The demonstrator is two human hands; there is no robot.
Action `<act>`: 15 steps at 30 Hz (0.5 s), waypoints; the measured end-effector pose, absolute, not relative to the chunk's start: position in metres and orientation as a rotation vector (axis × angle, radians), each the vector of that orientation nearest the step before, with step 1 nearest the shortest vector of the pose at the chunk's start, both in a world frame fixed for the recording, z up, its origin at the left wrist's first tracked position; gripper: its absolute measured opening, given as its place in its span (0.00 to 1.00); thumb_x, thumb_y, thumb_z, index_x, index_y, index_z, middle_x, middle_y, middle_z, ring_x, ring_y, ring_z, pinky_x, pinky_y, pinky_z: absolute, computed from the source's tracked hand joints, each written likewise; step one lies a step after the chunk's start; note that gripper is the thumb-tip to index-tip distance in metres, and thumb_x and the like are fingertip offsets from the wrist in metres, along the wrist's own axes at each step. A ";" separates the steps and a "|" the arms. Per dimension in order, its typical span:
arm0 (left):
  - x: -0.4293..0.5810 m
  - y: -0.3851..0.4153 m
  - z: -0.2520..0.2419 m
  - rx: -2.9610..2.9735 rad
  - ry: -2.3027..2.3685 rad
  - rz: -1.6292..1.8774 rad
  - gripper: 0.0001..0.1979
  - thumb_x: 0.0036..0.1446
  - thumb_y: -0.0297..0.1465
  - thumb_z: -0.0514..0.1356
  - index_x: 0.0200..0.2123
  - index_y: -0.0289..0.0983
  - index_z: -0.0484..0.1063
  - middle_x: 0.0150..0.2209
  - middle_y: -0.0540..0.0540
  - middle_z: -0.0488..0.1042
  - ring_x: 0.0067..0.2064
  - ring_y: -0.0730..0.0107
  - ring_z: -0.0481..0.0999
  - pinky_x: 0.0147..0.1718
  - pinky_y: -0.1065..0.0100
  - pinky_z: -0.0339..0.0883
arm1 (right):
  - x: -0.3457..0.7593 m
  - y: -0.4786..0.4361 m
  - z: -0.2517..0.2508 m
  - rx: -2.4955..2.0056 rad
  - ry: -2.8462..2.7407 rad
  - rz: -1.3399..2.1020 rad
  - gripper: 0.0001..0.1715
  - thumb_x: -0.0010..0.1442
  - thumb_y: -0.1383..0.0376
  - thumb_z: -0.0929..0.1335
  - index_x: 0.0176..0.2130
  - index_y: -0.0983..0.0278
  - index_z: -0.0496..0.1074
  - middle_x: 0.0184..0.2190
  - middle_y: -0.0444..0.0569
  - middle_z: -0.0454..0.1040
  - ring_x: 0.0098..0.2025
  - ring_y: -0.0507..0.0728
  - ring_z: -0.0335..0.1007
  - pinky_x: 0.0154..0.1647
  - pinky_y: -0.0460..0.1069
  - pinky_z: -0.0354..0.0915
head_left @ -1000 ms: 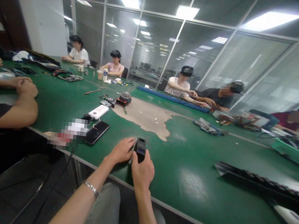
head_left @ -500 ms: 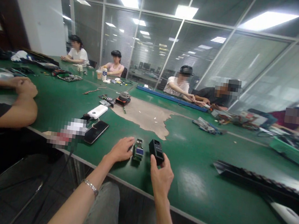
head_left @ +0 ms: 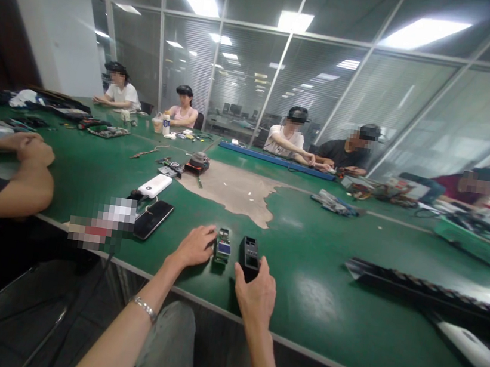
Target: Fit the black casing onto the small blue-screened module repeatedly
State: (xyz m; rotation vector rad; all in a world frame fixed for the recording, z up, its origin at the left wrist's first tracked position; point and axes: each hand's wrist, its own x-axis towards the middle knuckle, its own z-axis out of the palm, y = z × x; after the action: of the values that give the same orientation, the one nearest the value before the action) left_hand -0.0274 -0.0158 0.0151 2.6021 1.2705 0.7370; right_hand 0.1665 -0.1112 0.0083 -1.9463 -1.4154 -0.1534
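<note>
My left hand (head_left: 195,246) rests on the green table, fingers stretched out, with the fingertips right beside a small circuit board (head_left: 222,249). The board has a bluish display and lies lengthwise away from me. Whether the fingertips touch its edge I cannot tell. To its right, my right hand (head_left: 258,293) grips the near end of a black plastic case (head_left: 249,248), thumb on the left side and fingers on the right. The case lies on the tabletop with cutouts in its upper face. Its near end is partly hidden by my hand.
Left of my hands lie a dark smartphone (head_left: 154,220) and a white power bank (head_left: 155,185). Beyond is a brown torn sheet (head_left: 235,191). Grey gloves (head_left: 335,203) and a long black rail (head_left: 416,286) lie to the right. A co-worker's forearm (head_left: 31,176) rests at left.
My right hand has lowered the black case from a tilted hold down to the table, slightly nearer me. The left hand and the circuit board stay in place. The view has shifted slightly.
</note>
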 end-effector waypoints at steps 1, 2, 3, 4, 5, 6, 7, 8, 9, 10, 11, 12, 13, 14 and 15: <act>-0.027 -0.016 0.015 2.602 1.270 0.732 0.23 0.58 0.31 0.55 0.58 0.41 0.64 0.62 0.43 0.61 0.59 0.57 0.63 0.58 0.55 0.58 | 0.167 -0.110 0.009 -1.947 -1.414 -0.151 0.45 0.55 0.49 0.66 0.60 0.77 0.58 0.50 0.67 0.70 0.49 0.68 0.67 0.49 0.57 0.61; -0.027 -0.015 0.015 2.600 1.271 0.727 0.24 0.58 0.31 0.55 0.58 0.41 0.63 0.62 0.43 0.61 0.60 0.57 0.62 0.58 0.54 0.57 | 0.167 -0.110 0.010 -1.946 -1.414 -0.146 0.45 0.55 0.49 0.66 0.60 0.77 0.58 0.50 0.66 0.70 0.49 0.68 0.67 0.48 0.57 0.61; -0.027 -0.015 0.014 2.596 1.273 0.723 0.24 0.58 0.31 0.55 0.59 0.42 0.63 0.62 0.43 0.61 0.60 0.56 0.62 0.58 0.54 0.57 | 0.167 -0.109 0.011 -1.944 -1.418 -0.141 0.44 0.56 0.50 0.65 0.61 0.76 0.58 0.50 0.66 0.71 0.48 0.68 0.67 0.48 0.56 0.61; -0.027 -0.015 0.014 2.593 1.275 0.720 0.24 0.58 0.31 0.55 0.59 0.42 0.62 0.62 0.44 0.60 0.60 0.56 0.62 0.58 0.54 0.57 | 0.167 -0.109 0.011 -1.942 -1.428 -0.135 0.43 0.56 0.50 0.65 0.60 0.75 0.59 0.50 0.65 0.71 0.48 0.67 0.67 0.48 0.56 0.61; -0.027 -0.014 0.013 2.591 1.276 0.717 0.25 0.58 0.31 0.55 0.59 0.42 0.62 0.62 0.44 0.60 0.60 0.56 0.62 0.58 0.53 0.57 | 0.168 -0.108 0.012 -1.943 -1.440 -0.130 0.41 0.57 0.51 0.64 0.60 0.75 0.60 0.49 0.65 0.72 0.48 0.67 0.68 0.48 0.56 0.61; -0.027 -0.014 0.013 2.592 1.277 0.714 0.25 0.58 0.31 0.55 0.60 0.43 0.62 0.63 0.44 0.60 0.60 0.56 0.62 0.58 0.53 0.57 | 0.168 -0.108 0.012 -1.946 -1.452 -0.128 0.39 0.57 0.51 0.64 0.59 0.74 0.61 0.49 0.64 0.72 0.47 0.67 0.68 0.47 0.56 0.61; -0.027 -0.014 0.013 2.594 1.278 0.711 0.25 0.58 0.31 0.55 0.60 0.43 0.62 0.63 0.44 0.60 0.60 0.56 0.61 0.58 0.53 0.57 | 0.168 -0.108 0.012 -1.949 -1.464 -0.128 0.38 0.58 0.52 0.64 0.59 0.74 0.61 0.49 0.64 0.72 0.47 0.66 0.68 0.47 0.56 0.61; -0.027 -0.014 0.012 2.598 1.278 0.710 0.25 0.57 0.30 0.55 0.60 0.43 0.62 0.63 0.44 0.60 0.60 0.56 0.61 0.58 0.53 0.57 | 0.168 -0.108 0.011 -1.952 -1.473 -0.130 0.37 0.58 0.52 0.63 0.59 0.73 0.62 0.48 0.63 0.73 0.46 0.66 0.69 0.47 0.56 0.61; -0.027 -0.014 0.012 2.603 1.278 0.708 0.26 0.57 0.30 0.55 0.60 0.42 0.62 0.63 0.44 0.60 0.60 0.56 0.62 0.58 0.53 0.57 | 0.168 -0.108 0.012 -1.956 -1.473 -0.130 0.37 0.59 0.52 0.63 0.59 0.73 0.62 0.48 0.63 0.73 0.46 0.66 0.69 0.47 0.56 0.61; -0.027 -0.014 0.013 2.605 1.278 0.708 0.25 0.57 0.30 0.55 0.59 0.42 0.62 0.63 0.44 0.60 0.60 0.56 0.62 0.58 0.53 0.57 | 0.168 -0.109 0.013 -1.957 -1.466 -0.124 0.37 0.59 0.52 0.63 0.58 0.73 0.63 0.47 0.63 0.73 0.46 0.66 0.69 0.47 0.56 0.61; -0.027 -0.014 0.013 2.605 1.277 0.710 0.25 0.57 0.29 0.55 0.59 0.42 0.62 0.63 0.44 0.60 0.60 0.56 0.62 0.58 0.53 0.57 | 0.167 -0.109 0.014 -1.953 -1.454 -0.110 0.37 0.59 0.51 0.63 0.58 0.73 0.63 0.46 0.64 0.74 0.46 0.66 0.69 0.46 0.56 0.61; -0.027 -0.015 0.013 2.602 1.278 0.715 0.25 0.57 0.29 0.55 0.59 0.43 0.62 0.63 0.44 0.60 0.60 0.56 0.61 0.58 0.53 0.57 | 0.166 -0.109 0.017 -1.940 -1.439 -0.089 0.37 0.59 0.51 0.63 0.58 0.73 0.63 0.46 0.64 0.74 0.45 0.66 0.70 0.46 0.56 0.62; -0.027 -0.015 0.013 2.596 1.278 0.720 0.25 0.57 0.29 0.55 0.59 0.43 0.62 0.63 0.44 0.60 0.60 0.57 0.61 0.58 0.53 0.57 | 0.164 -0.108 0.021 -1.919 -1.422 -0.063 0.38 0.59 0.50 0.63 0.58 0.73 0.64 0.45 0.64 0.74 0.45 0.66 0.70 0.46 0.56 0.62; -0.027 -0.016 0.014 2.587 1.281 0.726 0.26 0.56 0.29 0.55 0.59 0.44 0.62 0.63 0.45 0.60 0.60 0.57 0.61 0.58 0.53 0.56 | 0.162 -0.108 0.026 -1.890 -1.405 -0.037 0.38 0.59 0.49 0.63 0.58 0.73 0.64 0.45 0.63 0.74 0.45 0.65 0.70 0.46 0.55 0.62; -0.028 -0.016 0.014 2.577 1.284 0.731 0.26 0.56 0.28 0.55 0.59 0.44 0.62 0.63 0.45 0.60 0.60 0.57 0.61 0.59 0.53 0.56 | 0.158 -0.107 0.032 -1.856 -1.391 -0.013 0.38 0.59 0.48 0.63 0.58 0.72 0.64 0.45 0.63 0.74 0.45 0.65 0.70 0.46 0.55 0.62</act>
State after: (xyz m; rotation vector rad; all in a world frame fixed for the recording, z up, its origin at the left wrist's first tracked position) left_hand -0.0276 -0.0162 0.0136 2.5767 1.2838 0.7309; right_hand 0.1580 -0.1068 0.0316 -1.8562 -1.3914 -0.0133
